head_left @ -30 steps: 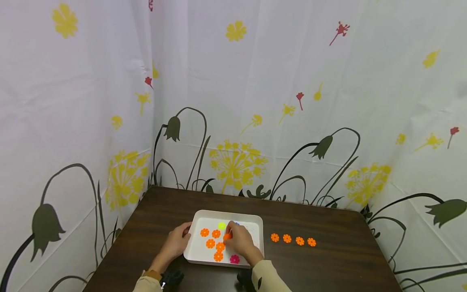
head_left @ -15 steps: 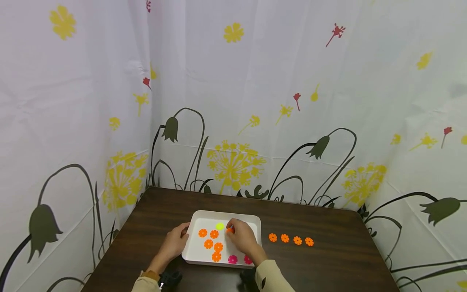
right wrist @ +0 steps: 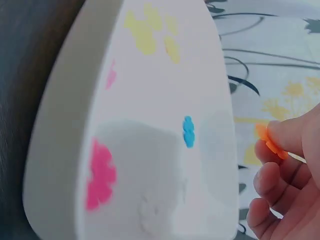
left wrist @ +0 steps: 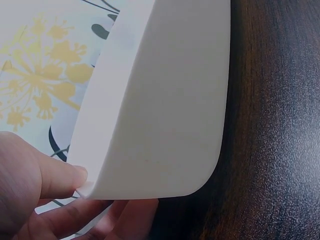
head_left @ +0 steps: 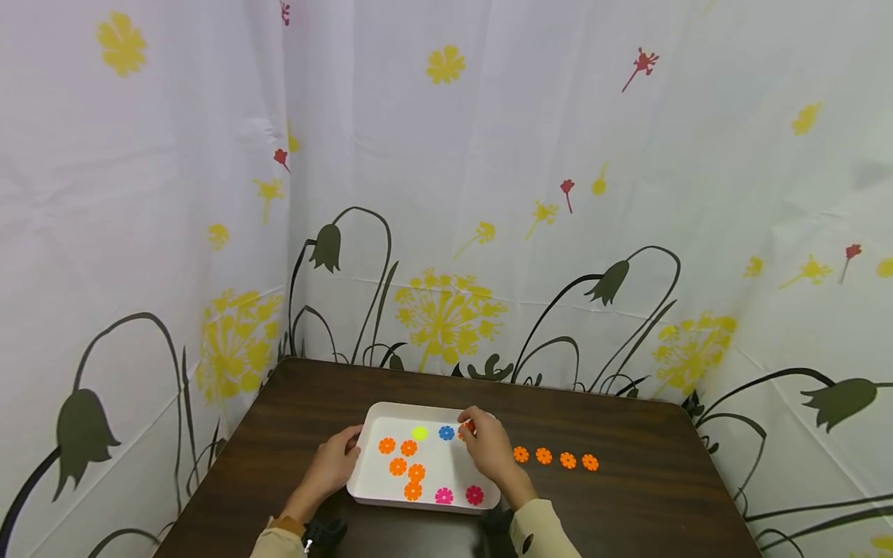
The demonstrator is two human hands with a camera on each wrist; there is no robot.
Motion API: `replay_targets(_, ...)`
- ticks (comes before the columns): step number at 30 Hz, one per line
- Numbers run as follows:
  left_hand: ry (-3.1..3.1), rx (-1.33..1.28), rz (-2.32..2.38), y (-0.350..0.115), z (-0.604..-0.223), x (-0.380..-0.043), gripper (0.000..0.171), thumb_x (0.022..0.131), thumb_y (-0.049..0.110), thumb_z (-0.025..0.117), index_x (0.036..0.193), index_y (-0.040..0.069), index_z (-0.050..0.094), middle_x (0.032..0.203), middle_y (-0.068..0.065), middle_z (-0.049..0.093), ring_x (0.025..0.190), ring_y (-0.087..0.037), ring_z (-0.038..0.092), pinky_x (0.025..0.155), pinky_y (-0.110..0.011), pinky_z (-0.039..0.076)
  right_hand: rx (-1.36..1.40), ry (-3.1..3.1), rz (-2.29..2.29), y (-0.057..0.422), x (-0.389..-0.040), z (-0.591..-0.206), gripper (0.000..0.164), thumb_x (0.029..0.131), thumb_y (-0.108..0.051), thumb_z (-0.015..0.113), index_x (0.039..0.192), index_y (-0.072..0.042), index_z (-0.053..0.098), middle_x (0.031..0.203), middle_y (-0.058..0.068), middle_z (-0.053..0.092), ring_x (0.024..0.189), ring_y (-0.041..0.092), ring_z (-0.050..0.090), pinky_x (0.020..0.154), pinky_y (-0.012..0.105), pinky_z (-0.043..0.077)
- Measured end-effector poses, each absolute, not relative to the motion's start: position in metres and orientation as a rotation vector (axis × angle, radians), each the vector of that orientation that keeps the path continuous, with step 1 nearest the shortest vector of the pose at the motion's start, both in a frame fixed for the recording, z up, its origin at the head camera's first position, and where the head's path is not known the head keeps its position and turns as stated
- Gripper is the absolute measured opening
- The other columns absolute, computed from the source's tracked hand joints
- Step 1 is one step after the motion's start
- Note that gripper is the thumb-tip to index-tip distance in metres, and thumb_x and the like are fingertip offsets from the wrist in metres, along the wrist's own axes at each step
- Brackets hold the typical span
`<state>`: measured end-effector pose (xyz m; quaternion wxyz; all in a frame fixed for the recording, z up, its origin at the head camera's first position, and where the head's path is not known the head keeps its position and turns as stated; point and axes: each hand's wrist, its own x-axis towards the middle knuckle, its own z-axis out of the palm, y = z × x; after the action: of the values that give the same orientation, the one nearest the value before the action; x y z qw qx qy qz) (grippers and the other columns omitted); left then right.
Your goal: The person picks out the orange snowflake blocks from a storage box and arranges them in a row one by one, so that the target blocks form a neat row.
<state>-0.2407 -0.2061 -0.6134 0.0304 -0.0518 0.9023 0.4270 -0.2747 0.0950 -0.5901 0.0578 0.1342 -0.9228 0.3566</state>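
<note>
My left hand (head_left: 333,463) holds the left end of a white tray (head_left: 377,487), thumb on the rim and fingers under the corner in the left wrist view. Over the tray's right side, my right hand (head_left: 491,449) pinches an orange flower-shaped disc (right wrist: 270,142) between thumb and forefinger. Inside the tray lie several orange discs (head_left: 398,466), a yellow-green disc (head_left: 419,433), a blue disc (head_left: 446,432) and two pink discs (head_left: 474,494). The right wrist view also shows a faint whitish disc (right wrist: 148,215) on the tray floor.
Right of the tray, several orange discs (head_left: 567,460) lie in a row on the dark wooden table (head_left: 628,511). A white curtain (head_left: 530,116) printed with flowers hangs behind and beside the table.
My right hand has moved right across the tray with the orange disc, uncovering the blue disc and a second pink disc. My left hand keeps its hold on the tray.
</note>
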Motion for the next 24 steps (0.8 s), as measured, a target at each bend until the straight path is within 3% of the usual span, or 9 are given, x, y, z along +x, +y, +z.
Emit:
replay_targets(5,2.773,-0.150,1.330,-0.205,-0.613,-0.242,0.046,0.101,0.000,0.062,0.146,-0.006,0.056,0.122,-0.027,0.069,0.095,-0.028,0.066,0.087,-0.049,0.060,0.358,-2.761,1.112,0.117,-0.274,-0.584,0.012,0.100,-0.006,0.071,0.111,-0.009,0.075,0.097,0.003,0.070,0.079,0.014,0.057,0.070,0.024,0.055)
replay_targets(18,2.801,-0.136,1.305,-0.207,-0.614,-0.242,0.045,0.101,0.000,0.062,0.145,-0.006,0.058,0.116,-0.023,0.070,0.094,-0.029,0.064,0.086,-0.049,0.058,0.277,-2.619,1.100,0.169,-0.271,-0.591,0.011,0.096,0.001,0.072,0.107,0.001,0.076,0.090,0.006,0.071,0.075,0.012,0.059,0.065,0.026,0.053)
replay_targets(24,2.779,-0.152,1.294,-0.206,-0.613,-0.243,0.045,0.101,0.001,0.062,0.146,-0.005,0.057,0.119,-0.024,0.069,0.096,-0.029,0.063,0.089,-0.051,0.057,0.233,-2.614,1.118,0.180,-0.271,-0.589,0.010,0.097,0.000,0.072,0.106,-0.002,0.076,0.090,0.005,0.071,0.075,0.012,0.060,0.064,0.025,0.053)
